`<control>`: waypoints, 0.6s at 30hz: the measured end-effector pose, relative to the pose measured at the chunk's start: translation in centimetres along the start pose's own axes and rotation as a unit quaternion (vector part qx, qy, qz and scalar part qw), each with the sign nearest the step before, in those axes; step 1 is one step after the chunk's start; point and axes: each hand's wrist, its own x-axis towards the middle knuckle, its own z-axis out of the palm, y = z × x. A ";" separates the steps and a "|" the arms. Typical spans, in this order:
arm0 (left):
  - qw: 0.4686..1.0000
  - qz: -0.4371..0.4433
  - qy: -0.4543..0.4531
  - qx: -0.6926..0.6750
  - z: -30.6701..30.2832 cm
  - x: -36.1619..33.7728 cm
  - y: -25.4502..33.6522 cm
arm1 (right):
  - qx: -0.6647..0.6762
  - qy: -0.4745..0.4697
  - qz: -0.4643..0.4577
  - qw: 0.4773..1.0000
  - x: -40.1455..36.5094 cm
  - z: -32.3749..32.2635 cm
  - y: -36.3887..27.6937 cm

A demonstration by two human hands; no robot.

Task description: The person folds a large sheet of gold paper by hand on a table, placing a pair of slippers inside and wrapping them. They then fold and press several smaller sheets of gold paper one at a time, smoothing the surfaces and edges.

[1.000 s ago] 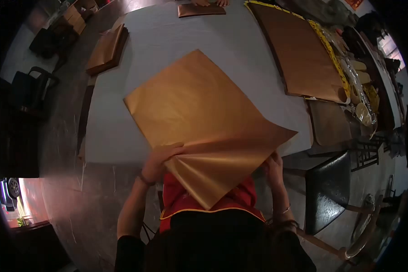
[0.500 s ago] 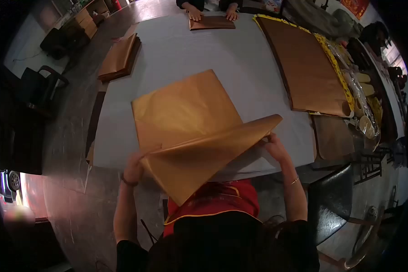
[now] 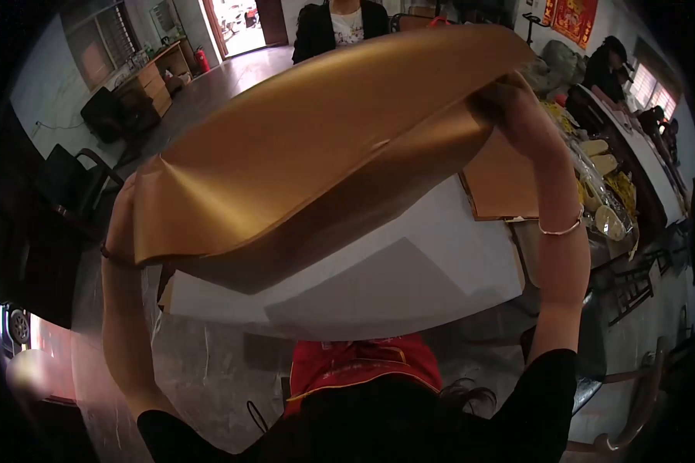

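A large gold-brown sheet (image 3: pixel 286 154) is held up in the air above the table, bent and curved, with a crease running across it. My left hand (image 3: pixel 121 212) grips its left end, the fingers mostly hidden behind the sheet. At the right end, my right hand (image 3: pixel 510 108) is closed on the edge with the fingers curled under. Below lies the table (image 3: pixel 471 247) with its pale grey-white cover, where the sheet throws a shadow.
A stack of brown sheets (image 3: pixel 510 185) lies on the table's right side. Plastic-wrapped things and yellow tape (image 3: pixel 606 181) are beyond it. Across the table is another person (image 3: pixel 347 27), partly hidden. A black chair (image 3: pixel 73 181) stands at left; another seat (image 3: pixel 587 378) is at lower right.
Both my hands have risen and spread apart, lifting the sheet off the table. It now blocks the table's far part. My view has tilted up.
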 end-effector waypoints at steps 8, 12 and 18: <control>0.978 0.065 -0.042 0.194 -3.2 7.9 -7.6 | 0.048 -0.026 0.061 0.997 6.8 0.3 6.3; 0.984 -0.133 0.019 -0.113 -0.8 9.8 -13.1 | 0.029 -0.061 0.204 0.977 8.2 1.5 13.0; 0.949 -0.281 0.108 -0.096 -0.5 12.0 -20.9 | 0.043 -0.082 0.337 0.937 9.1 2.8 23.0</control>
